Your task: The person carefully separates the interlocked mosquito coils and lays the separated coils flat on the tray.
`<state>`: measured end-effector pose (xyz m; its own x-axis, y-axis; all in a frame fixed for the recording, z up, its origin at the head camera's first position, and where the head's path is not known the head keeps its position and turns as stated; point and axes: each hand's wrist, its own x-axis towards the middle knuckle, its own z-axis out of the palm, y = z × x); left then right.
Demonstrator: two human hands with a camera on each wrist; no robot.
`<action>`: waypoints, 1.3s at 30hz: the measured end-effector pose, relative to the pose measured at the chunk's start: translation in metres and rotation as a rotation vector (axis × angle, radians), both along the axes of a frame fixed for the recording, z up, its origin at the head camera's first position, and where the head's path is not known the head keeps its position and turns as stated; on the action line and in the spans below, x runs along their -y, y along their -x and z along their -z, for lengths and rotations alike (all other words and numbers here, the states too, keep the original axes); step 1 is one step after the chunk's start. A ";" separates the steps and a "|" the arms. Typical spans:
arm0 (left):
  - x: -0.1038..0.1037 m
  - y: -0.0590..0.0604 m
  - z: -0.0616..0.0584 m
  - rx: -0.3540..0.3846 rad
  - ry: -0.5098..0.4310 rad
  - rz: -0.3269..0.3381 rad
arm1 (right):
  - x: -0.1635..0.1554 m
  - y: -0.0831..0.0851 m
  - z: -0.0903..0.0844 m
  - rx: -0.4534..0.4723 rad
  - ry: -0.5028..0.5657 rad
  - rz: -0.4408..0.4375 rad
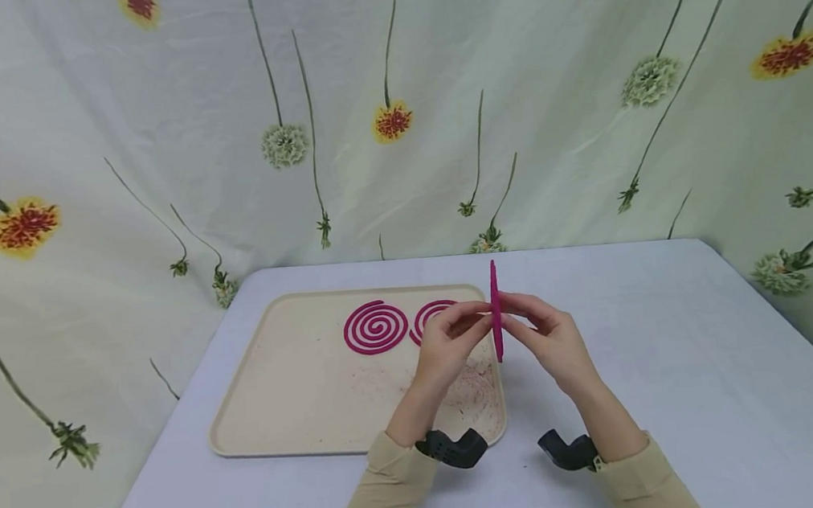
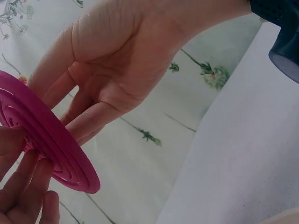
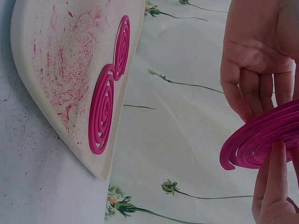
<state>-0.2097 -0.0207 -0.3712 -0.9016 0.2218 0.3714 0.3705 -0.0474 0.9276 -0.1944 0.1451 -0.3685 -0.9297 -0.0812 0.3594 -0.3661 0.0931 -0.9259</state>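
A magenta mosquito coil [image 1: 496, 311] stands on edge between both hands, raised over the tray's right edge. The left hand [image 1: 450, 339] holds it from the left with thumb and fingertips, and the right hand [image 1: 550, 342] pinches it from the right. In the left wrist view the coil [image 2: 51, 135] is tilted, its spiral rings showing, with fingertips on both faces. The right wrist view has its rings [image 3: 257, 140] nearly side-on, looking like a thick stack. Two more coils lie flat on the tray: one whole in view [image 1: 375, 328], another [image 1: 429, 312] partly behind the left hand.
A beige rimmed tray [image 1: 280, 386] lies on the white-covered table [image 1: 663, 361]. Magenta crumbs [image 3: 63, 70] and dust are scattered over the tray's right part, with specks on the cloth. A flower-printed curtain [image 1: 371, 184] hangs behind the table. Each wrist wears a black camera mount [image 1: 456, 449].
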 end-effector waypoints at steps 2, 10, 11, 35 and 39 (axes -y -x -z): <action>0.000 0.000 0.000 0.008 -0.008 -0.011 | 0.000 0.000 0.001 0.000 0.001 -0.003; -0.001 0.001 0.001 0.011 -0.013 -0.046 | 0.004 -0.001 0.002 0.013 0.033 0.040; -0.001 0.001 0.001 0.005 -0.015 -0.044 | 0.004 -0.001 0.002 0.006 0.032 0.038; 0.001 -0.019 -0.026 -0.065 0.032 -0.029 | 0.003 0.002 0.004 -0.021 -0.005 -0.003; 0.001 -0.016 -0.021 -0.089 0.037 -0.015 | 0.001 0.002 0.005 -0.019 -0.018 -0.012</action>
